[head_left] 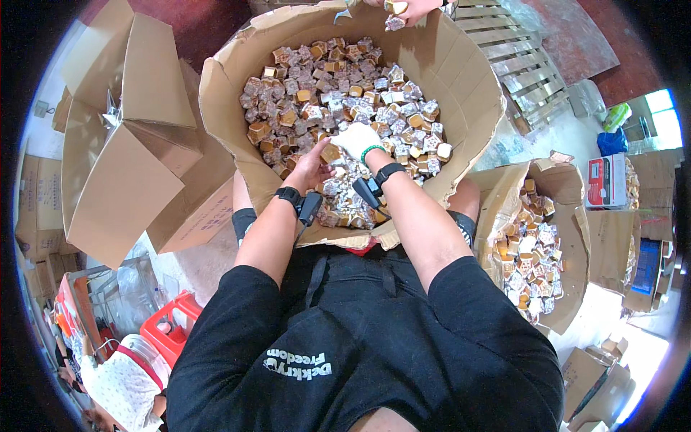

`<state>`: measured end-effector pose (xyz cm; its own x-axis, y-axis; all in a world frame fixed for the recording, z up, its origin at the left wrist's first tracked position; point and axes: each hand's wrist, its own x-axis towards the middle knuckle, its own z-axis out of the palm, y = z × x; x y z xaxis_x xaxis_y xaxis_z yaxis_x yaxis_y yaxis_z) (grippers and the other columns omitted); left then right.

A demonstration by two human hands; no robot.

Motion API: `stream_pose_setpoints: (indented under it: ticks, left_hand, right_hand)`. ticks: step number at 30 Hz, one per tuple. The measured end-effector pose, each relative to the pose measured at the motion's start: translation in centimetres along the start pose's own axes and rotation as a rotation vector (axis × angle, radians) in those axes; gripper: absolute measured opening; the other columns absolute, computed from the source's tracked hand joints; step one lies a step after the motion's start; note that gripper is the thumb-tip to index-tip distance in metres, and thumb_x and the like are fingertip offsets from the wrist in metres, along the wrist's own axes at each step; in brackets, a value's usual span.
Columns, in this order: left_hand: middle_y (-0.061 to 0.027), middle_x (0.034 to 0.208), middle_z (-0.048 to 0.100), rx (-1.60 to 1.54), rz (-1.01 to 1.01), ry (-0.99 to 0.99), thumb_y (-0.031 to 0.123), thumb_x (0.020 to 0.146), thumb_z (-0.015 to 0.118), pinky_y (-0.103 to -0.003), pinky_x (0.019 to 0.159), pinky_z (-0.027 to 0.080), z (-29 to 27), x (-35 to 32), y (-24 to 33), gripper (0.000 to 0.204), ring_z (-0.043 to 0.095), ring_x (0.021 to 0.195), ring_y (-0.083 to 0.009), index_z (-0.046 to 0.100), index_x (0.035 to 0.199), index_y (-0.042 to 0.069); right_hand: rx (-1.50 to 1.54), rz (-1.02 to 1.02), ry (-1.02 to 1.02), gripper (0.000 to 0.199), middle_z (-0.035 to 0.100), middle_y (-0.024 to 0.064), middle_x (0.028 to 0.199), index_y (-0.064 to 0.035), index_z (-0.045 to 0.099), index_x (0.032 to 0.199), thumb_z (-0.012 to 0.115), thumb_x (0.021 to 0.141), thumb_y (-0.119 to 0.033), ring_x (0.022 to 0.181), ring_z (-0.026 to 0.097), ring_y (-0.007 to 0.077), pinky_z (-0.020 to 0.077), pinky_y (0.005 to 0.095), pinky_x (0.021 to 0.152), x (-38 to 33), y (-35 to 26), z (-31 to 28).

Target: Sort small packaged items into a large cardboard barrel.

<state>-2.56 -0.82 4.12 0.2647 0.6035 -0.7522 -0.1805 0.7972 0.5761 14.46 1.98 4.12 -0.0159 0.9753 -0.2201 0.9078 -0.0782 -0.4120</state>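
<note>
A large round-sided cardboard box [461, 79] stands between my knees, holding a heap of small house-shaped pieces [338, 86] in gold, brown and white, many with a shiny, silvery look. My left hand [311, 169] is bare and low over the near part of the heap, thumb and fingers apart. Beside its thumb is a gold-topped piece [330, 153]; whether the hand touches it is unclear. Just to the right, my right hand [358, 140] wears a white glove over the heap. Glare hides its fingers and anything in them. Both wrists carry black strapped devices.
Another person's hand [412, 10] holds pieces over the box's far rim. A smaller carton [574, 245] of similar pieces stands at right, and an open carton [155, 72] at left. Behind are a slatted wooden pallet [497, 43] and, lower left, a red plastic container [173, 327].
</note>
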Motion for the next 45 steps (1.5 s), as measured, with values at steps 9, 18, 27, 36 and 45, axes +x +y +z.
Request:
stream_pose_setpoints:
  ticks: [9,18,27,36,45]
  left_hand:
    - [-0.0169,0.104,0.051,-0.134,0.086,0.088,0.047,0.092,0.049,-0.049,0.084,0.056,-0.1,0.3,-0.2,0.053,0.057,0.082,-0.0294,0.051,0.117,0.001]
    - [-0.0181,0.104,0.055,-0.234,0.038,0.133,0.042,0.091,0.049,-0.052,0.081,0.054,-0.7,1.2,-0.3,0.048,0.058,0.086,-0.033,0.051,0.116,0.001]
    - [-0.0128,0.087,0.063,-0.03,0.271,0.073,0.035,0.09,0.047,-0.038,0.057,0.051,-1.9,3.7,-0.8,0.04,0.064,0.078,-0.0238,0.063,0.102,0.0]
    - [-0.0186,0.111,0.057,0.352,1.067,0.588,0.012,0.078,0.06,-0.039,0.09,0.046,-1.4,1.5,0.7,0.038,0.057,0.104,-0.0314,0.052,0.113,0.0]
    - [-0.0202,0.114,0.051,0.781,1.372,0.508,0.005,0.069,0.064,-0.042,0.095,0.043,0.8,-2.3,2.2,0.04,0.051,0.111,-0.0342,0.052,0.106,0.005]
  right_hand:
    - [0.441,-0.121,0.271,0.037,0.066,0.0169,0.105,-0.0095,0.063,0.109,0.071,0.077,-0.024,0.1,0.063,0.0341,0.0506,0.0407,0.086,-4.3,0.4,-0.1]
    - [0.308,-0.154,0.485,0.04,0.064,0.0198,0.101,-0.0104,0.065,0.107,0.071,0.074,-0.031,0.097,0.062,0.0387,0.0501,0.0461,0.087,-6.0,-1.6,-0.9]
    - [0.182,-0.46,0.181,0.036,0.065,0.0203,0.094,-0.0048,0.066,0.097,0.061,0.081,-0.037,0.094,0.06,0.0398,0.0493,0.0467,0.084,-4.7,-1.1,2.9]
    - [0.187,-0.157,-0.246,0.033,0.064,0.0216,0.114,-0.0078,0.07,0.098,0.061,0.082,-0.036,0.106,0.059,0.0371,0.0467,0.0439,0.093,-4.8,0.2,1.8]
    - [0.261,0.003,0.029,0.031,0.07,0.0153,0.1,-0.005,0.071,0.094,0.061,0.084,-0.033,0.093,0.065,0.0329,0.0511,0.0401,0.085,-3.8,1.6,2.1]
